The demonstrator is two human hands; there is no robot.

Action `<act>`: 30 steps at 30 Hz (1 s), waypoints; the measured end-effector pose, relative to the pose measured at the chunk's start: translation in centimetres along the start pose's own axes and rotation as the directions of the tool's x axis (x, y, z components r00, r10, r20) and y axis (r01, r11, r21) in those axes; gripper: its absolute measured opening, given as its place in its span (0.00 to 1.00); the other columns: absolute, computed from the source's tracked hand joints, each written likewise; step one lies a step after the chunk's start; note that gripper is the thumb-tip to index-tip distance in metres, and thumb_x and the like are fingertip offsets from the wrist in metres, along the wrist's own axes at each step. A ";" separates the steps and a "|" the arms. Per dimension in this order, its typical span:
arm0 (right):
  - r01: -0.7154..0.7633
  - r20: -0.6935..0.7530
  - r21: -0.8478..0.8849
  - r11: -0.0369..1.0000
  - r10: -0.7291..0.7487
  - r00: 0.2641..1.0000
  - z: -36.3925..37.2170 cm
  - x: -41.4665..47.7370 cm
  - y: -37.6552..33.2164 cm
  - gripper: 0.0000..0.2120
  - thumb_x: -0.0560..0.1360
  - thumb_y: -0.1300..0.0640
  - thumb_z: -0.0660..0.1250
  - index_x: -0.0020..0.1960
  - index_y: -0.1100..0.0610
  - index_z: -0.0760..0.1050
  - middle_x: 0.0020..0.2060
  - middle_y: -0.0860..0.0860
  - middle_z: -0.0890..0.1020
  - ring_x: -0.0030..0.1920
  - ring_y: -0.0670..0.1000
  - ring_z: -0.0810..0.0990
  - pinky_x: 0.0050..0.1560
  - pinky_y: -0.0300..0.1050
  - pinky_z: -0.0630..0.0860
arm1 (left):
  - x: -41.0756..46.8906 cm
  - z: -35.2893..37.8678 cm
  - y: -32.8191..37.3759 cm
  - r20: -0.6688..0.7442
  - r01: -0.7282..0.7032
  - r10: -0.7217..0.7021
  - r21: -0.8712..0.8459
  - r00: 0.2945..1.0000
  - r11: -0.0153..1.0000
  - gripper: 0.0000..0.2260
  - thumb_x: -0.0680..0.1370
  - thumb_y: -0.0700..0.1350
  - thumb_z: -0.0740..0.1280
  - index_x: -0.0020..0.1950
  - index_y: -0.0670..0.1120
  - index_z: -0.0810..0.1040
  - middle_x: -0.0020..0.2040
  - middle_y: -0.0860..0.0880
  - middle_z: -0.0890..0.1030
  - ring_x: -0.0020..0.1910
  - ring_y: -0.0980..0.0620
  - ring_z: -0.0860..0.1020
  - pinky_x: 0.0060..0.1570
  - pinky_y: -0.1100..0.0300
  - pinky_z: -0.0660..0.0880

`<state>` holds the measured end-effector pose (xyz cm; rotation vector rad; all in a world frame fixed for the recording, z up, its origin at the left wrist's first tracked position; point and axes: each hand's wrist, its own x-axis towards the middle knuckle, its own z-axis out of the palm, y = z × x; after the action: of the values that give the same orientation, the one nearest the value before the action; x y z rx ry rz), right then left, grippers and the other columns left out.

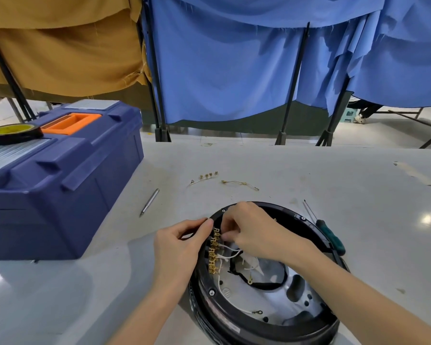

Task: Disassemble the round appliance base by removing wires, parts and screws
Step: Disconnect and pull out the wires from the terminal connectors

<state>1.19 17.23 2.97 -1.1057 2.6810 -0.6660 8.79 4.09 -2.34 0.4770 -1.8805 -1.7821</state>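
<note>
The round black appliance base (234, 322) lies open side up on the table, showing a silver inner plate, white wires (232, 253) and a row of brass terminals (214, 255) along its left rim. My left hand (182, 245) grips the rim at the upper left, thumb and fingers curled round it. My right hand (251, 230) reaches into the base from the right, its fingertips pinching at the top of the terminal row; what it pinches is partly hidden. Two removed wire pieces with brass terminals (205, 176) (239, 184) lie on the table beyond the base.
A blue toolbox (60, 185) with an orange handle stands at the left, a tape roll (14, 131) on its lid. A metal bit (149, 202) lies near it. A green-handled screwdriver (329, 234) rests right of the base. Blue and brown cloth screens hang behind the table.
</note>
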 end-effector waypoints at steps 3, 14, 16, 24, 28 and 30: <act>0.006 -0.050 -0.085 0.996 -0.010 0.999 0.4 -0.2 -0.4 0.05 0.72 0.61 0.67 0.38 0.54 0.74 0.42 0.53 0.78 0.46 0.54 0.76 0.47 0.52 0.76 | 0.0 0.0 0.0 -0.001 0.008 -0.008 -0.008 1.000 1.000 0.03 0.70 0.45 0.76 0.43 0.50 0.87 0.41 0.54 0.86 0.44 0.57 0.84 0.51 0.56 0.79; 0.010 -0.131 -0.269 0.963 -0.046 0.990 1.0 -0.2 -0.8 0.05 0.70 0.63 0.64 0.43 0.64 0.77 0.42 0.58 0.80 0.44 0.56 0.75 0.44 0.50 0.74 | 0.2 -0.1 -0.1 -0.016 -0.025 0.026 0.027 1.000 0.999 0.04 0.72 0.43 0.75 0.39 0.53 0.87 0.38 0.55 0.86 0.42 0.58 0.84 0.48 0.57 0.78; 0.002 -0.125 -0.261 0.965 -0.035 0.992 1.1 -0.2 -0.8 0.06 0.68 0.64 0.63 0.41 0.65 0.77 0.40 0.59 0.81 0.43 0.59 0.78 0.44 0.52 0.76 | 0.3 -0.1 -0.1 -0.016 -0.031 0.032 0.032 0.999 0.999 0.05 0.72 0.43 0.75 0.39 0.53 0.87 0.38 0.55 0.86 0.42 0.58 0.84 0.48 0.57 0.79; -0.010 -0.117 -0.195 0.981 -0.013 0.993 1.0 -0.1 -1.0 0.05 0.67 0.66 0.62 0.35 0.58 0.73 0.37 0.60 0.80 0.41 0.60 0.76 0.40 0.48 0.70 | 0.3 0.0 -0.2 -0.021 -0.022 0.022 0.033 1.000 0.999 0.04 0.72 0.43 0.75 0.40 0.53 0.86 0.39 0.55 0.86 0.43 0.56 0.84 0.52 0.52 0.79; -0.018 -0.144 -0.165 0.986 -0.006 0.990 1.1 0.0 -0.9 0.05 0.67 0.67 0.62 0.36 0.63 0.76 0.36 0.60 0.81 0.40 0.60 0.76 0.41 0.50 0.73 | 0.3 -0.1 -0.1 -0.018 -0.024 0.025 0.035 1.000 0.999 0.05 0.72 0.43 0.75 0.39 0.53 0.86 0.39 0.55 0.86 0.44 0.56 0.84 0.53 0.51 0.80; -0.023 -0.138 -0.171 0.985 -0.001 0.990 1.2 0.0 -1.0 0.05 0.66 0.67 0.61 0.36 0.64 0.76 0.35 0.60 0.80 0.40 0.61 0.76 0.40 0.50 0.72 | 0.3 -0.1 -0.1 -0.015 -0.021 0.021 0.032 1.000 0.999 0.05 0.72 0.43 0.75 0.40 0.53 0.86 0.39 0.54 0.86 0.43 0.56 0.84 0.52 0.51 0.80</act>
<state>2.13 16.22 2.39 -1.1223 2.9069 -0.5349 8.63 3.84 -2.40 0.4793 -1.8997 -1.7328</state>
